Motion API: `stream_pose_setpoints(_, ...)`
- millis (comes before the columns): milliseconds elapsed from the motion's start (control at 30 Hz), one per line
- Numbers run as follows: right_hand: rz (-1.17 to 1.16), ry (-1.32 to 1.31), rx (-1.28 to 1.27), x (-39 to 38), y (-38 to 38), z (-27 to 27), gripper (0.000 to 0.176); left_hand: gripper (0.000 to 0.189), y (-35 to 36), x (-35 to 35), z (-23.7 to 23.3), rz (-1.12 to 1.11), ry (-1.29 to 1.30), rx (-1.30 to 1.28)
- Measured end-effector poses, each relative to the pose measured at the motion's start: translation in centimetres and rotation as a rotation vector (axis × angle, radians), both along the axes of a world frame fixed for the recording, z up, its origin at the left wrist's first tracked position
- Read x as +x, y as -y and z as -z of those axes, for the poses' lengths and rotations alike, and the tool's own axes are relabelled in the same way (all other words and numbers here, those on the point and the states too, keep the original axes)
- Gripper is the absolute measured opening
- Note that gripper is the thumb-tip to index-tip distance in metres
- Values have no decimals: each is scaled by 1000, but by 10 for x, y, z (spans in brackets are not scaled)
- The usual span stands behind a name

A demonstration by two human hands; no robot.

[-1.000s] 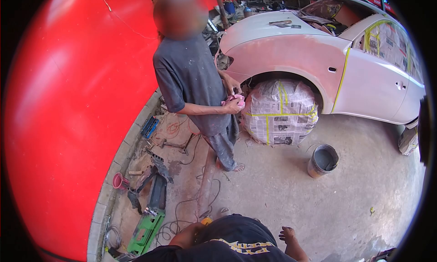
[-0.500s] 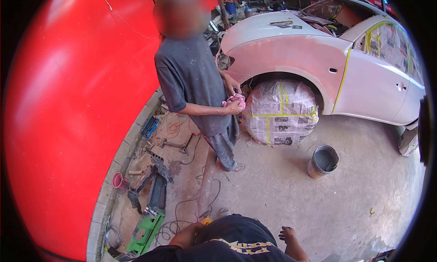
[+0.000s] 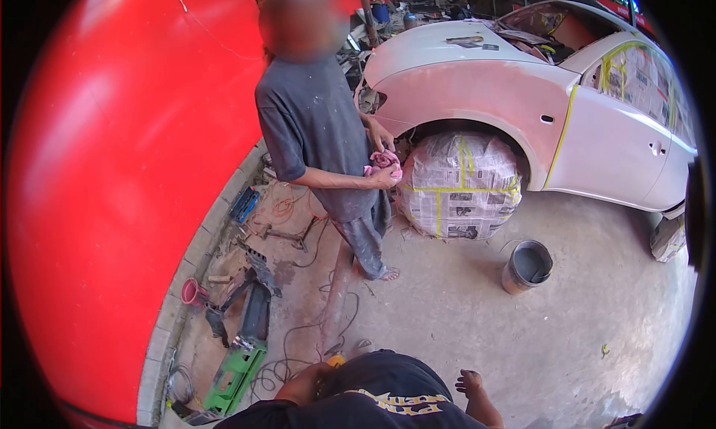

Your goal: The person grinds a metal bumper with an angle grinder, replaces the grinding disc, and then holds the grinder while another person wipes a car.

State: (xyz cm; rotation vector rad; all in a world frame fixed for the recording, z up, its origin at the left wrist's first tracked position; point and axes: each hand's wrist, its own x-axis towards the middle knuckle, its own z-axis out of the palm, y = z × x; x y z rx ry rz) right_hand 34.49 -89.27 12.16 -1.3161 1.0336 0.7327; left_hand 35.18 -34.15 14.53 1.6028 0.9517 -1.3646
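**Item: yellow object** (image 3: pixel 337 361). Small, bright yellow and rounded. Only a sliver shows above the edge of our dark shirt (image 3: pixel 380 395), bottom centre of the frame. We cannot tell what it is.

**Our left hand** (image 3: pixel 319 372). Bottom centre, just left of the shirt, forearm bent inward. The hand meets the yellow object, which sits at its upper right end. The fingers are hidden against the shirt, so we cannot tell whether they grip it or how far they are spread.

**Our right hand** (image 3: pixel 470 384). Lower right of centre, over bare concrete floor (image 3: pixel 477 317). Fingers loosely spread and holding nothing, well apart from the yellow object.

**Surroundings.**
- A co-worker in a grey shirt (image 3: pixel 317 130) stands at upper centre, both hands on a pink rag (image 3: pixel 385 160).
- Just right of the rag is a newspaper-wrapped wheel (image 3: pixel 459 186), taped in yellow, under a primed car (image 3: pixel 477 86).
- A grey bucket (image 3: pixel 527 265) stands on the floor at right of centre.
- A red panel (image 3: pixel 112 168) fills the left of the frame.
- A green tool (image 3: pixel 235 373) and cables lie at lower left.
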Motion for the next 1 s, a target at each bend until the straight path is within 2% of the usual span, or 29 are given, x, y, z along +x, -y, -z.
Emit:
stream_pose_setpoints(200, -4, -2, -3, 3, -1, -2, 41, 54, 15, 4, -30, 24, -5, 36)
stream_pose_setpoints(400, 9, -2, 19, 1, -1, 10, 42, 49, 12, 4, -23, 11, -13, 27)
stream_pose_setpoints(500, 25, -14, 39, -5, 0, 19, 42, 44, 7, 2, -26, -33, 72, -59)
stream_pose_setpoints(600, -1, -7, 37, 10, -3, 18, 43, 40, -9, 0, 9, -19, 130, -45)
stream_pose_setpoints(1000, -27, 2, -18, 3, -6, 9, 41, 43, 2, -9, -19, -71, 40, -48)
